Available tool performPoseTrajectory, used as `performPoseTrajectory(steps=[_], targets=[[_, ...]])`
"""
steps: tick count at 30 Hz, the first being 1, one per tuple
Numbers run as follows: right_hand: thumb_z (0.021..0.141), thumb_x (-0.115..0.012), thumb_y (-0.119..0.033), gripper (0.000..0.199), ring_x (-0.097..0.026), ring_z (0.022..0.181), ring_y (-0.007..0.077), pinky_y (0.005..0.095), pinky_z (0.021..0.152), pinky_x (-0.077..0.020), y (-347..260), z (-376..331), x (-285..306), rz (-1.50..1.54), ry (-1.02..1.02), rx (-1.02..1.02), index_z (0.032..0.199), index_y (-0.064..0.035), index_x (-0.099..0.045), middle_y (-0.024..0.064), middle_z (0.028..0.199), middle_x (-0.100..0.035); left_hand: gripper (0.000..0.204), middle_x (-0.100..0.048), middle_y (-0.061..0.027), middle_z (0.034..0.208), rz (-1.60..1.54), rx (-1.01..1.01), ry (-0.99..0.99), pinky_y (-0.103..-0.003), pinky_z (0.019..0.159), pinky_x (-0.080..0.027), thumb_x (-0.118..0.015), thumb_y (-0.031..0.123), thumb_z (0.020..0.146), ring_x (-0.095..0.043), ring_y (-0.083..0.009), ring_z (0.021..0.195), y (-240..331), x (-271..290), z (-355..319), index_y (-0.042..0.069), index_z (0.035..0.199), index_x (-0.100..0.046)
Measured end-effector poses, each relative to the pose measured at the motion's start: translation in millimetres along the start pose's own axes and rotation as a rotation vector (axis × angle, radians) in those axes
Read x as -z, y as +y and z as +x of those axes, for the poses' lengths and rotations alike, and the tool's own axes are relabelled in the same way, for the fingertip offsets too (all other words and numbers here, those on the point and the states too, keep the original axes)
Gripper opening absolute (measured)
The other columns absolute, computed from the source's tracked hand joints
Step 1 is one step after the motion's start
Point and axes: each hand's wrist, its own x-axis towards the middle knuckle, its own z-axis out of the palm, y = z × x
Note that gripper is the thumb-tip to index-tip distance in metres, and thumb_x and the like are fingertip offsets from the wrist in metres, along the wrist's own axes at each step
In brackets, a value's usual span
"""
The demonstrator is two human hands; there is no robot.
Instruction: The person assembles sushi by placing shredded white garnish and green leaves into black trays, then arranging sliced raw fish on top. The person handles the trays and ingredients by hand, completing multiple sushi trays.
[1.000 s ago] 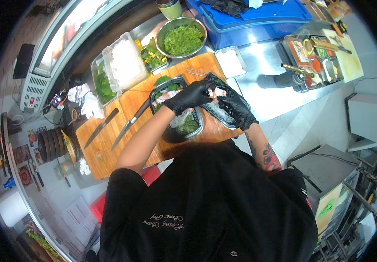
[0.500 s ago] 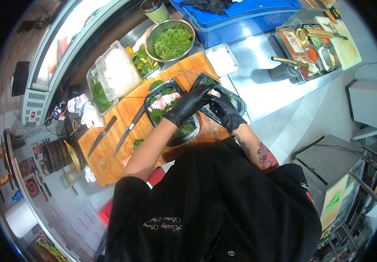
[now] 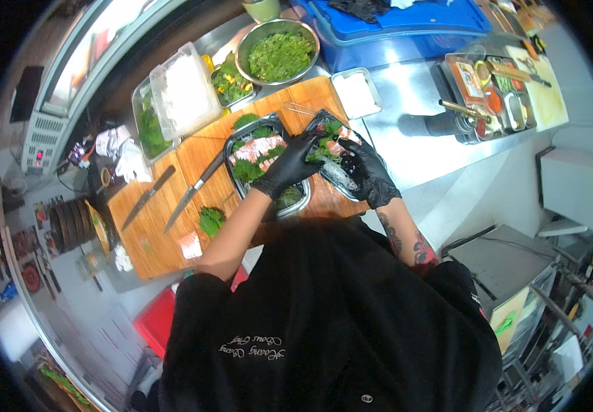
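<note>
Both my hands wear black gloves and work over the right-hand black tray (image 3: 368,143). My left hand (image 3: 291,168) has its fingers closed at the edge of a jagged green leaf (image 3: 319,151). My right hand (image 3: 370,173) curls over the tray's right side, its fingertips against pink-and-white slices (image 3: 346,136) that look like fish or meat. White shreds (image 3: 341,176) show in the tray below the hands. Beside it, the left-hand black tray (image 3: 230,156) holds green leaves and more pink-and-white slices (image 3: 257,148); my left wrist crosses its lower part.
Two knives, one dark-handled (image 3: 197,189), lie on the wooden board (image 3: 162,230) near a loose leaf (image 3: 211,221) and a pink piece (image 3: 190,245). Behind stand a steel bowl of greens (image 3: 277,55), a clear container (image 3: 185,93), a white tray (image 3: 357,94) and a blue bin (image 3: 399,38).
My hands have moved apart slightly, and the leaf, slices and white shreds between them now show. The view has shifted, uncovering the loose leaf and pink piece on the board.
</note>
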Motion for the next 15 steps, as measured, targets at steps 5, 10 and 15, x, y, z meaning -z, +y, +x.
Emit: performPoseTrajectory(steps=[5, 10, 15], targets=[[0.087, -0.073, -0.013, 0.034, -0.062, 0.073, 0.0122, 0.0257, 0.067, -0.0545, -6.0, -2.5, 2.3, -0.069, 0.076, -0.025, 0.118, -0.0084, -0.061, 0.004, 0.093, -0.066, 0.066, -0.057, -0.0217, 0.131, -0.036, -0.031, 0.056, -0.042, 0.104, -0.042, -0.075, 0.019, 0.078, -0.055, -0.0368, 0.122, 23.1, -14.6, 9.7, 0.005, 0.136, -0.049], [0.089, -0.07, -0.014, 0.033, -0.062, 0.076, 0.014, 0.0235, 0.065, -0.0525, -4.7, -6.7, -10.6, -0.133, 0.062, -0.026, 0.12, -0.0064, -0.059, 0.0049, 0.095, -0.066, 0.043, -0.067, -0.0158, 0.113, -0.484, 0.097, -0.055, -0.038, 0.095, -0.046, -0.071, 0.021, 0.085, -0.063, -0.0301, 0.107, 6.5, -22.9, 22.1, 0.004, 0.123, -0.058], [0.09, -0.07, -0.02, 0.025, -0.058, 0.069, 0.0095, 0.0201, 0.056, -0.0448, -3.7, -1.1, 10.0, -0.187, 0.168, -0.032, 0.111, -0.0095, -0.06, 0.0018, 0.086, -0.062, 0.031, -0.069, -0.0184, 0.097, -0.187, 0.09, -0.222, -0.04, 0.084, -0.049, -0.062, 0.03, 0.092, -0.066, -0.0328, 0.094, 1.0, -12.1, 21.3, 0.004, 0.107, -0.066]])
